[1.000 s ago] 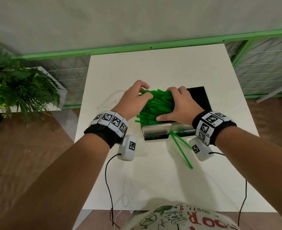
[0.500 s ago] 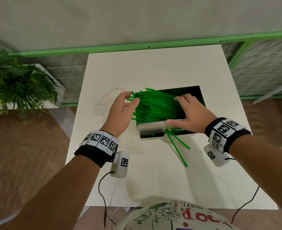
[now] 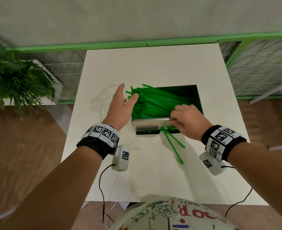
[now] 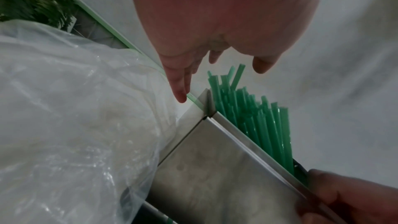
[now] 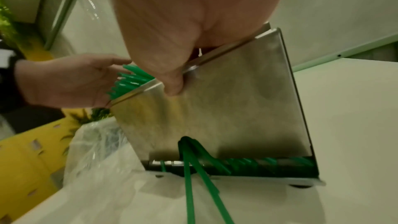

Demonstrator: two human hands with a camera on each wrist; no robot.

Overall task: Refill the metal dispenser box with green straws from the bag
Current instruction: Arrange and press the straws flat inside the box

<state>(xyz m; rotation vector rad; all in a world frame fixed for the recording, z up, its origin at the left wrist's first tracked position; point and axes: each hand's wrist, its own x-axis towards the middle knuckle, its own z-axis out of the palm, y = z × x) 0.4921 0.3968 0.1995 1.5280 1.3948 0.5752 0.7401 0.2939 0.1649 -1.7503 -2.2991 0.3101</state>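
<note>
Jutting green straws (image 3: 153,103) lie slanted, overfilling the shiny metal dispenser box (image 3: 149,126).

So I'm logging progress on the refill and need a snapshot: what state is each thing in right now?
metal dispenser box: upright on the table, top open, packed with straws.
green straws: piled in the box, ends jutting past its left edge.
loose straws: poking out of the bottom slot onto the table.
plastic bag: crumpled, lying left of the box.
left hand: fingers straight, at the straw ends.
right hand: grips the box's front rim.
</note>
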